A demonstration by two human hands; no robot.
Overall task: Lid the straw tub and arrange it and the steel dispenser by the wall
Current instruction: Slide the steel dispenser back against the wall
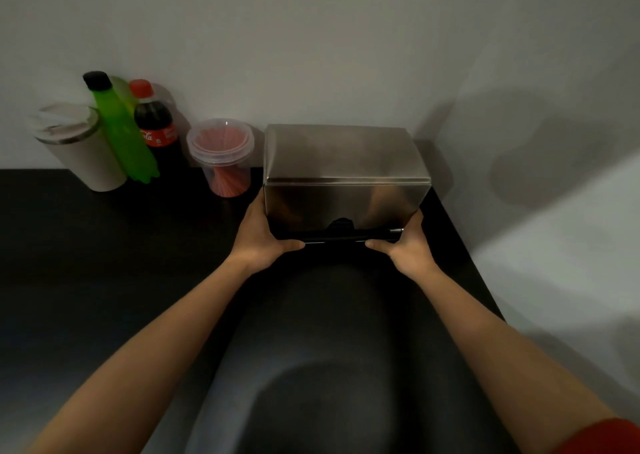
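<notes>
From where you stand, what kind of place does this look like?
Probably a drinks or snack counter, perhaps in a small café or kitchen. On the black countertop by the wall stand a steel dispenser, a lidded straw tub and a cola bottle.

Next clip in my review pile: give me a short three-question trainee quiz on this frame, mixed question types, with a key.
1. True or false: the straw tub already has its lid on.
2. Multiple choice: what do the left hand and right hand grip?
A. the cola bottle
B. the steel dispenser
C. the green bottle
3. Fill in: against the wall, the tub stands directly to the ____ of the dispenser, as the camera sees it.

Key
1. True: a clear lid covers the red straws.
2. B: one hand on each lower front corner.
3. Left.
</notes>
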